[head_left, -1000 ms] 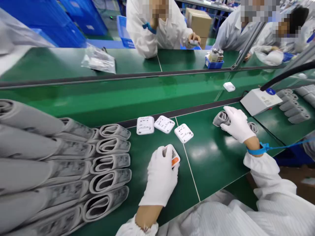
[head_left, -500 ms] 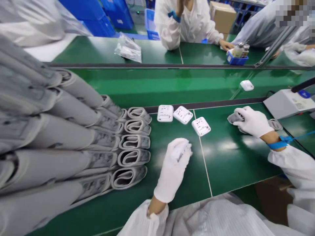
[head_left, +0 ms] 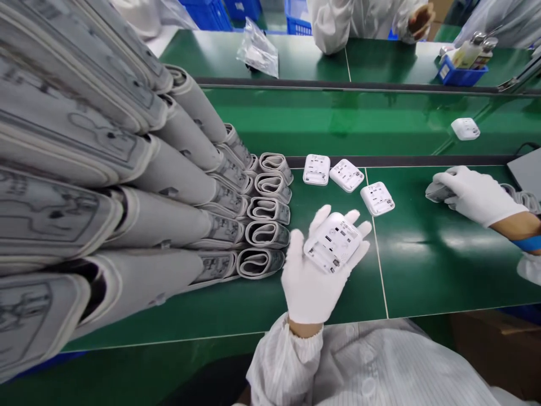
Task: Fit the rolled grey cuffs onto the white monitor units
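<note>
My left hand (head_left: 315, 287), in a white glove, is turned palm up with its fingers spread. On the palm and fingers rests a white rounded-square electronic unit (head_left: 336, 243), its printed, recessed side facing up. Just beyond lie three similar white units, a left one (head_left: 316, 170), a middle one (head_left: 347, 175) and a right one (head_left: 377, 198). Off to the right, my gloved right hand (head_left: 482, 196) is closed on a grey bundle (head_left: 437, 192) at the table top. Most of that bundle is hidden by the fingers, so its exact kind is unclear.
Stacked rolled grey cuffs (head_left: 173, 220) with printed drawings fill the left side. Another white unit (head_left: 465, 128) sits on the green strip behind. Grey coils (head_left: 522, 197) lie beside my right wrist. Across stand a plastic bag (head_left: 258, 49), a blue bottle tray (head_left: 460, 74) and a co-worker (head_left: 359, 22).
My left hand has turned palm up and opened its fingers, bringing the unit's printed side into view. The right hand stays on the grey bundle. The view has shifted left.
</note>
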`<state>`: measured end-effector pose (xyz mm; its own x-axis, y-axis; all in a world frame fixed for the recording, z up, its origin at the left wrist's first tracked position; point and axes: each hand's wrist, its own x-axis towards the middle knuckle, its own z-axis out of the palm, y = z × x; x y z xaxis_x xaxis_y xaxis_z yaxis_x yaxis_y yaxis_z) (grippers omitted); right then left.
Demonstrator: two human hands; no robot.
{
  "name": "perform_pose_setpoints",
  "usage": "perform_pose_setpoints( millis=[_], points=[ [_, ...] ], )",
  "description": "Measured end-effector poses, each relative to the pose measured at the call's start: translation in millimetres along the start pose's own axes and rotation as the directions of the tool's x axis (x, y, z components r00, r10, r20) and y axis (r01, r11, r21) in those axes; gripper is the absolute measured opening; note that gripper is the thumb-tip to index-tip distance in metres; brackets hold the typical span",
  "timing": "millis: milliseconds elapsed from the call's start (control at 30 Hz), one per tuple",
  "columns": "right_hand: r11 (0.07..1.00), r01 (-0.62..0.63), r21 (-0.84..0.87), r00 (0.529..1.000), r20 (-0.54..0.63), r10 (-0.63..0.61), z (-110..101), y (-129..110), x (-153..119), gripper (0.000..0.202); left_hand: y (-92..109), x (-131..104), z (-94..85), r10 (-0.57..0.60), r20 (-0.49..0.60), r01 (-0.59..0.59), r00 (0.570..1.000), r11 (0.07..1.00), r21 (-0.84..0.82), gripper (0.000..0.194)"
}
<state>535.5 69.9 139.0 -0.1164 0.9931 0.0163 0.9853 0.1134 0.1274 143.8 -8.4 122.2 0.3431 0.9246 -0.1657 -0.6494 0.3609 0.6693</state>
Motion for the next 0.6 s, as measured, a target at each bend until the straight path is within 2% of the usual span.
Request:
perform_pose_setpoints(
  millis=[100, 167, 200, 233, 300, 367, 400, 467, 533, 600],
  points=[
    [0.988, 0.065, -0.138, 0.998, 0.036, -0.060, 1, -3, -1, 0.046, -5, -6, 6.0, 0.102, -0.020, -0.099, 0.995, 0.990, 0.101, 0.054],
    [0.988, 0.015, -0.152, 1.000, -0.004, -0.015, 1, -3, -4, 0.048, -11, -11, 11.1, 0.207, -0.047, -0.183, 0.977, 0.934, 0.307, 0.051],
    [0.989, -0.005, -0.151, 1.000, -0.013, 0.003, 2, -4, -5, 0.048, -14, -13, 13.5, 0.273, -0.054, -0.220, 0.960, 0.863, 0.456, 0.052],
    [0.988, -0.023, -0.151, 1.000, -0.022, 0.020, 3, -4, -6, 0.048, -17, -15, 15.5, 0.349, -0.040, -0.253, 0.936, 0.749, 0.613, 0.055],
    [0.985, -0.063, -0.158, 0.997, -0.047, 0.056, 5, -5, -7, 0.052, -24, -15, 17.0, 0.491, 0.057, -0.298, 0.869, 0.428, 0.853, 0.063],
    [0.981, -0.087, -0.174, 0.994, -0.074, 0.075, 7, -7, -7, 0.058, -31, -11, 14.3, 0.552, 0.165, -0.287, 0.817, 0.142, 0.947, 0.068],
    [0.980, -0.088, -0.181, 0.994, -0.082, 0.074, 8, -8, -5, 0.060, -35, -7, 11.4, 0.548, 0.190, -0.258, 0.815, 0.050, 0.965, 0.069],
    [0.982, -0.067, -0.174, 0.995, -0.087, 0.053, 6, -9, -3, 0.059, -42, 3, 3.2, 0.498, 0.163, -0.158, 0.852, -0.052, 0.986, 0.071],
    [0.988, -0.026, -0.154, 0.996, -0.089, 0.013, 1, -10, 0, 0.055, -47, 9, -6.4, 0.430, 0.101, -0.070, 0.897, -0.086, 0.994, 0.081],
    [0.988, -0.006, -0.154, 0.992, -0.126, -0.014, -7, -11, 0, 0.055, -47, 10, -15.5, 0.376, 0.060, -0.040, 0.925, -0.062, 0.997, 0.097]
  ],
)
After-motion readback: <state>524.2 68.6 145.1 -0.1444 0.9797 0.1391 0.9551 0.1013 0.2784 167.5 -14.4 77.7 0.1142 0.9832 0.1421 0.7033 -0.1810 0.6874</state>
